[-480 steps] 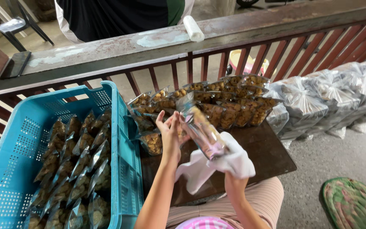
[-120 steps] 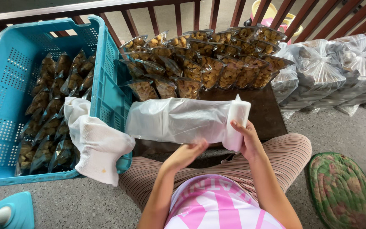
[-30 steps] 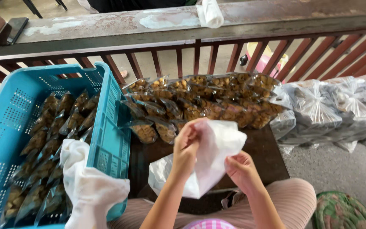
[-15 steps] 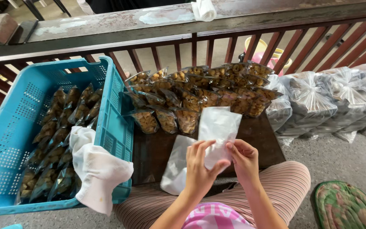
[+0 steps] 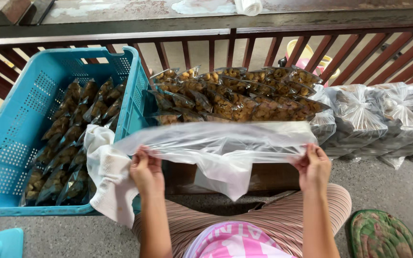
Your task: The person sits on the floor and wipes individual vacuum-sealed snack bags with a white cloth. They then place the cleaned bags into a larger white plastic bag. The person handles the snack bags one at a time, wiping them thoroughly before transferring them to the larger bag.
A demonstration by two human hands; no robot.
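- Two hands hold one big clear plastic bag (image 5: 221, 145) stretched out wide, flat and level, above the person's lap.
- The left hand (image 5: 145, 168) is closed on the bag's left end, with the fingers curled over the edge.
- The right hand (image 5: 313, 165) is closed on the bag's right end in the same way, well apart from the other hand.
- The middle of the bag sags down in a soft point (you can see right through it) in front of the dark wooden worktop (image 5: 273, 174).
- On the worktop, just behind the bag, lies a heap of small shiny snack packets (image 5: 235, 95) full of brown bits.
- A blue plastic crate (image 5: 20, 134) sits to the left, touching the worktop's side, with rows of the same kind of packets (image 5: 68, 138) standing in it.
- A white cloth (image 5: 103, 174) hangs over the crate's near right corner, just beside the left hand.
- To the right is a row of tied clear bags (image 5: 383, 114) that look grey and puffy.
- A dark red wooden railing (image 5: 206, 36) runs behind everything.
- A green padded mat (image 5: 383, 236) lies on the floor near the person's striped knee.
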